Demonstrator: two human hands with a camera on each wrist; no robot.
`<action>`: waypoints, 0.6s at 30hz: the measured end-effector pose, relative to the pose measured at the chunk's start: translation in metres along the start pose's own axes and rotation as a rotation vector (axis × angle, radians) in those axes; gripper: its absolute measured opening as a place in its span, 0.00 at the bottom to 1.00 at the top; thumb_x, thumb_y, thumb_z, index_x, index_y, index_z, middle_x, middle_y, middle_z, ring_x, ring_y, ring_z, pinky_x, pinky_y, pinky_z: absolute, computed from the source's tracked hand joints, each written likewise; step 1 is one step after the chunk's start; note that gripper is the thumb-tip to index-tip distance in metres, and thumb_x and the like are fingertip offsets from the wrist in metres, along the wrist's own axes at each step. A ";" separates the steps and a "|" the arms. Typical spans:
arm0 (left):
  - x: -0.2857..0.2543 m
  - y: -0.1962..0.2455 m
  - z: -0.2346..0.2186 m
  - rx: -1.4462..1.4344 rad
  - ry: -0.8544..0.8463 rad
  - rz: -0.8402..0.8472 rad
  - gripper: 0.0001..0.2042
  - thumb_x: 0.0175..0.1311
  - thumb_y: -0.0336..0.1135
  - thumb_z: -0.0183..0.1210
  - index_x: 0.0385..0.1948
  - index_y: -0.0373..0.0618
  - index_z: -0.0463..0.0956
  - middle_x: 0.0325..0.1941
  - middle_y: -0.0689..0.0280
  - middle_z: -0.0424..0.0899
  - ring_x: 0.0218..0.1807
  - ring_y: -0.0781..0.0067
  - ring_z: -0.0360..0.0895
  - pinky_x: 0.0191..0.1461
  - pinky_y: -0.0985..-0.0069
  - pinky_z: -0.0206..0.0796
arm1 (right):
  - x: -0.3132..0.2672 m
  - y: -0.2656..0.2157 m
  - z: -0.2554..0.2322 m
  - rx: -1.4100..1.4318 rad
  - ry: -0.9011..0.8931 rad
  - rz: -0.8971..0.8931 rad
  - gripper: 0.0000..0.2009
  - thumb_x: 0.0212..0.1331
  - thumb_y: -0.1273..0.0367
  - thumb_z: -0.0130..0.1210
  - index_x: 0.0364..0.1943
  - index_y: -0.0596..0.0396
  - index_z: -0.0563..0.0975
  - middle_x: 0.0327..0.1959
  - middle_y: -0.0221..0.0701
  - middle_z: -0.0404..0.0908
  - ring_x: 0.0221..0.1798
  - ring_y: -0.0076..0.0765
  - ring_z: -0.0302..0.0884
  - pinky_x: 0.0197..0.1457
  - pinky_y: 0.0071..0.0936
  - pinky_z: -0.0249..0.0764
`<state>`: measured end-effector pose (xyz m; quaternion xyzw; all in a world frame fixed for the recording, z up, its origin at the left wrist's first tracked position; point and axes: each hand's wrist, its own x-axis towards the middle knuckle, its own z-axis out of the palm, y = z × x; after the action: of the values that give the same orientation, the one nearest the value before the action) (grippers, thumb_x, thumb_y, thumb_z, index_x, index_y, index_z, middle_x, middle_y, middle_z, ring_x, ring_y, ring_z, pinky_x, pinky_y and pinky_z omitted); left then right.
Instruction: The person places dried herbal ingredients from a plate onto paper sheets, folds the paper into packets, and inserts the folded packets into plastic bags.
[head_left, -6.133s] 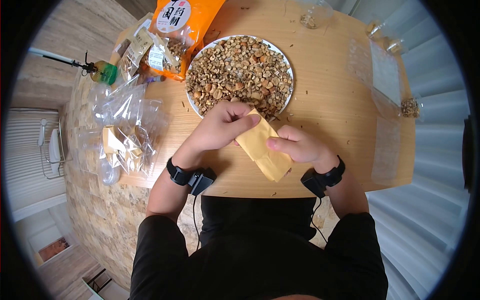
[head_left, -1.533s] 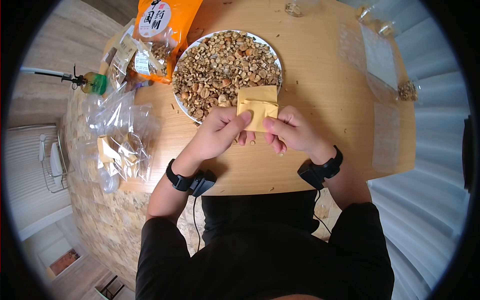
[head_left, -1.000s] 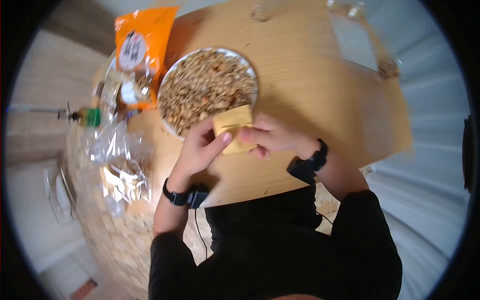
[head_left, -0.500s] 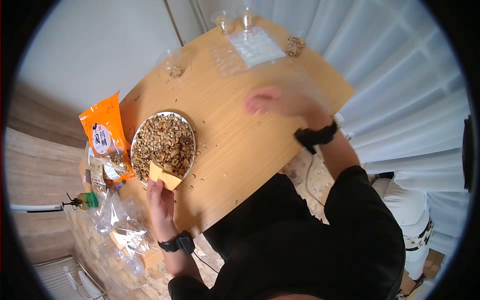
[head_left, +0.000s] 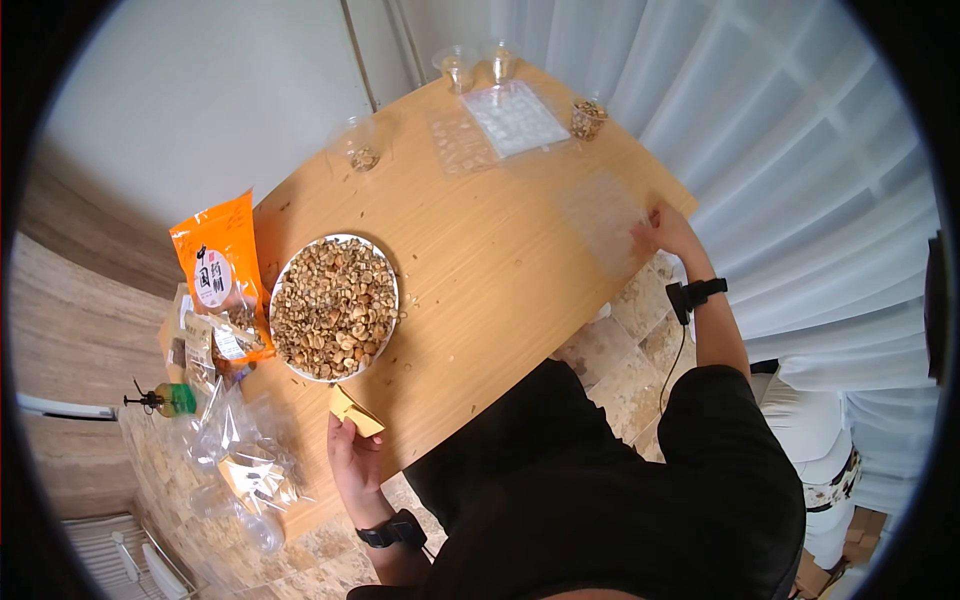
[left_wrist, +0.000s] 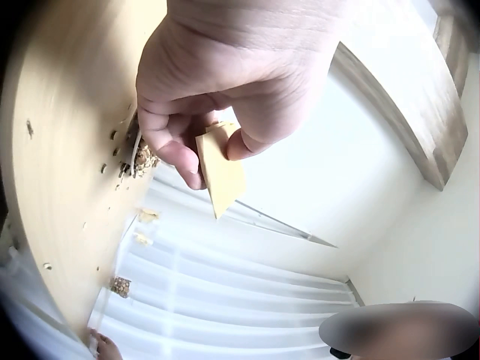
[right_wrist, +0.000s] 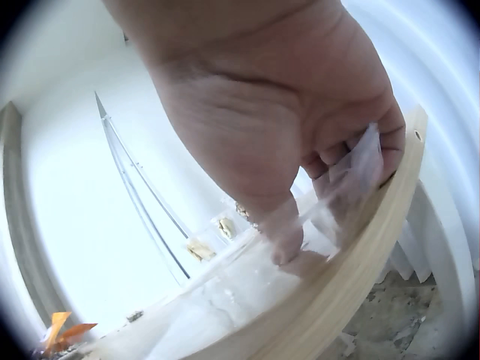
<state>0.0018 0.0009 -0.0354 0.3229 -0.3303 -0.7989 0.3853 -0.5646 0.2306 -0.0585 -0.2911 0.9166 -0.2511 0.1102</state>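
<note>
My left hand (head_left: 355, 458) pinches a folded yellow paper packet (head_left: 358, 413) near the table's front edge, just below the plate. In the left wrist view, thumb and fingers squeeze the packet (left_wrist: 223, 169) from both sides, its pointed end sticking out. At the table's right edge, my right hand (head_left: 668, 232) is at a clear flat plastic bag (head_left: 600, 212). The right wrist view shows a corner of this plastic bag (right_wrist: 352, 176) raised among the curled fingers, with the thumb low over the sheet. A white plate (head_left: 341, 238) heaped with dried herb pieces (head_left: 340, 310) stands left of centre.
An orange bag (head_left: 215, 265) of herbs stands left of the plate, with crumpled clear packaging (head_left: 245, 450) nearer the front and a green spray bottle (head_left: 178, 400). Plastic cups, including one of herbs (head_left: 588, 120), and a white-backed plastic bag (head_left: 515, 120) lie at the back.
Both hands first worked on the yellow packet, folding it smaller. The right hand has let go and moved to the plastic bag at the right edge. The left hand keeps the packet; the view has turned right.
</note>
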 end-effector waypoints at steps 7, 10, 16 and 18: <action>-0.003 0.000 0.009 0.081 0.108 0.033 0.13 0.68 0.30 0.50 0.52 0.51 0.66 0.40 0.68 0.78 0.33 0.82 0.75 0.29 0.85 0.65 | -0.039 -0.054 0.006 0.502 -0.153 0.020 0.11 0.56 0.64 0.60 0.33 0.56 0.74 0.24 0.26 0.75 0.26 0.22 0.72 0.30 0.22 0.70; -0.005 0.002 0.014 0.241 0.155 0.072 0.07 0.70 0.30 0.46 0.44 0.47 0.73 0.32 0.70 0.78 0.26 0.84 0.71 0.25 0.86 0.59 | -0.072 -0.118 0.011 1.024 -0.213 0.067 0.06 0.64 0.67 0.52 0.35 0.54 0.74 0.28 0.28 0.79 0.30 0.22 0.76 0.32 0.20 0.73; -0.008 0.008 0.017 0.524 -0.037 0.128 0.11 0.70 0.27 0.43 0.38 0.42 0.78 0.26 0.72 0.75 0.22 0.86 0.66 0.23 0.87 0.55 | -0.112 -0.237 0.041 1.333 -0.299 -0.127 0.05 0.67 0.69 0.48 0.39 0.56 0.71 0.41 0.42 0.81 0.41 0.36 0.82 0.41 0.29 0.81; -0.010 0.013 0.028 0.552 -0.090 0.081 0.11 0.71 0.28 0.42 0.40 0.42 0.77 0.27 0.72 0.75 0.24 0.85 0.71 0.23 0.88 0.55 | -0.126 -0.263 0.057 1.323 -0.330 -0.189 0.04 0.67 0.71 0.47 0.40 0.58 0.70 0.42 0.45 0.80 0.42 0.38 0.82 0.43 0.30 0.82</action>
<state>-0.0103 0.0106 -0.0069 0.3663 -0.5648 -0.6761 0.2995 -0.3174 0.0967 0.0380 -0.2759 0.5124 -0.7188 0.3803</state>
